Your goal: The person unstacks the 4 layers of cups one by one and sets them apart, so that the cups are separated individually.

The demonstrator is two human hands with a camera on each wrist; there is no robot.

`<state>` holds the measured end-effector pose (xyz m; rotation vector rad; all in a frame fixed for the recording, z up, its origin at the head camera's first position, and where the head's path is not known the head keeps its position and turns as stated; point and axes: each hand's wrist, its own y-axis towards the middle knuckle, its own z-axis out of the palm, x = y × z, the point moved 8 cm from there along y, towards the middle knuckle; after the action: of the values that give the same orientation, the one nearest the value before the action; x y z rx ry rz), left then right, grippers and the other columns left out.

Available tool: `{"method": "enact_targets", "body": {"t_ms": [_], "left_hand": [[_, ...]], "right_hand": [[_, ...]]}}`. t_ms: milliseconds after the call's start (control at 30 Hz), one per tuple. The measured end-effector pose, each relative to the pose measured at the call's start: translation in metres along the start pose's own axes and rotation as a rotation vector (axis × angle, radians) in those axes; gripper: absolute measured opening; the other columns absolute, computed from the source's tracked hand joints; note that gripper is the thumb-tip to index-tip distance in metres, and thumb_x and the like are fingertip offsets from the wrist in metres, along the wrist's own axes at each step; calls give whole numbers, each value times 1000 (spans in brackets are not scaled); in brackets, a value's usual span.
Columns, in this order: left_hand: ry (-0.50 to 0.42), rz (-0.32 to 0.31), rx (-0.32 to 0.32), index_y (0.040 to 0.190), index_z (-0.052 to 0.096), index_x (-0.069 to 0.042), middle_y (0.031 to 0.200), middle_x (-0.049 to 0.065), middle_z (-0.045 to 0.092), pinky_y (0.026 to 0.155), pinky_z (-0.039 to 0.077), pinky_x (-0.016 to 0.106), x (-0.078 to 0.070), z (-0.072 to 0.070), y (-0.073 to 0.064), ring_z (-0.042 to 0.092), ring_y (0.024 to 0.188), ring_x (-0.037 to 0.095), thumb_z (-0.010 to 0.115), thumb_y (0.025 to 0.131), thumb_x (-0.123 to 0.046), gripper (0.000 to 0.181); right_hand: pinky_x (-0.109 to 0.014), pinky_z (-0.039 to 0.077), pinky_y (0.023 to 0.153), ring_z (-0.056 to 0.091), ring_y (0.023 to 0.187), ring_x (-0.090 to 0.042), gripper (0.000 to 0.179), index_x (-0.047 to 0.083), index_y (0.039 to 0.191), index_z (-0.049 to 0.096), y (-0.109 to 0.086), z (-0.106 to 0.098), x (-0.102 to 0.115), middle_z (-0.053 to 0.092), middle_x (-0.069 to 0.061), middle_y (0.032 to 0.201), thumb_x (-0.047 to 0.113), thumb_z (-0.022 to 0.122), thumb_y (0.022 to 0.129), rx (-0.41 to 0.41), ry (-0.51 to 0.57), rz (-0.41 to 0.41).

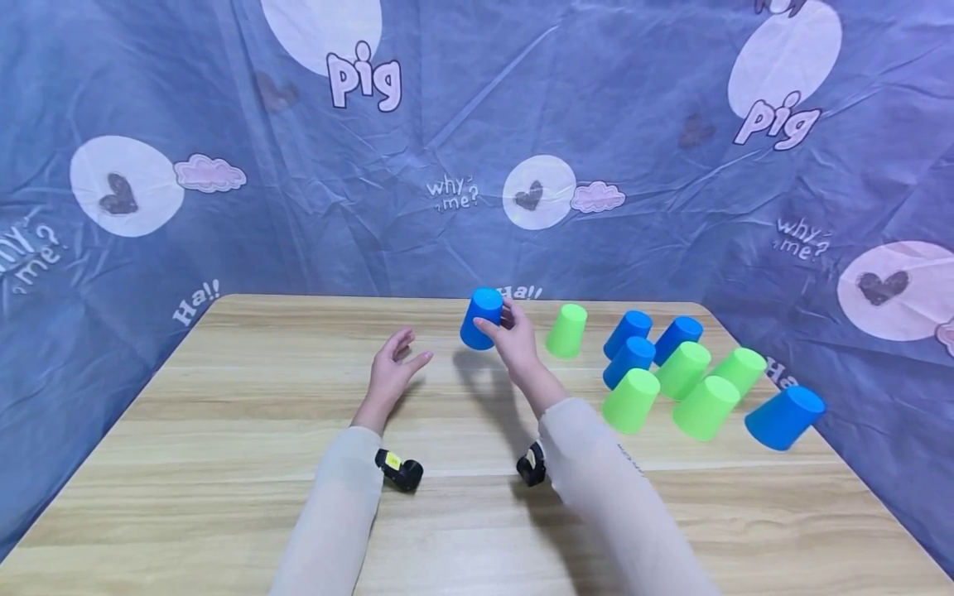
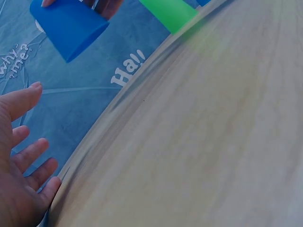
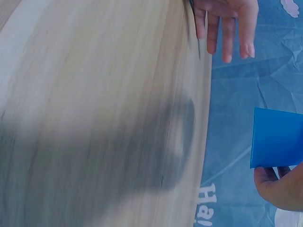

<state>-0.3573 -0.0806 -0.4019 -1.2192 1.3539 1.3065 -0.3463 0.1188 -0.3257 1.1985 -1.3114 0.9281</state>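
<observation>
My right hand [image 1: 517, 339] grips a blue plastic cup [image 1: 480, 321], mouth down, and holds it above the table, where its shadow falls. The same cup [image 2: 71, 30] shows at the top of the left wrist view, and at the right edge of the right wrist view the fingers [image 3: 270, 182] curl at its side. To the left, my left hand [image 1: 389, 368] is held with spread fingers and nothing in it, apart from the cup. Nearest the held cup on the right stands a green cup [image 1: 566, 331], upside down on the table.
On the right of the wooden table [image 1: 224, 414] stand several upside-down cups, among them a green cup [image 1: 632, 401], a blue cup [image 1: 629, 362] and, farthest right, a blue cup [image 1: 785, 418]. A blue printed cloth [image 1: 417, 232] hangs behind the table and at its sides.
</observation>
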Motion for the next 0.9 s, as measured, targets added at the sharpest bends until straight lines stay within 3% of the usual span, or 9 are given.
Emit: {"method": "enact_targets", "body": {"t_ms": [167,500,900], "left_hand": [[-4,-1,3,129,39,-6,125,11,43,94,31,35,0,0,-1,37,114,28,68,75,-20,63],[-9,1,-2,128,39,-5,124,12,43,94,31,35,0,0,0,38,114,28,67,76,-19,60],[-82,-10,-19,127,37,2,124,18,42,94,30,34,3,-3,3,38,113,32,64,78,-14,58]], "right_hand": [[-38,35,90,42,109,-28,62,5,128,37,-2,-16,1,44,-17,120,12,67,75,-16,9,15],[-40,35,91,40,111,-27,56,7,126,39,-6,-46,-3,42,-15,123,15,65,77,-33,0,15],[-40,35,91,40,111,-28,54,7,126,39,-10,-75,-19,41,-17,123,16,64,79,-137,24,37]]}}
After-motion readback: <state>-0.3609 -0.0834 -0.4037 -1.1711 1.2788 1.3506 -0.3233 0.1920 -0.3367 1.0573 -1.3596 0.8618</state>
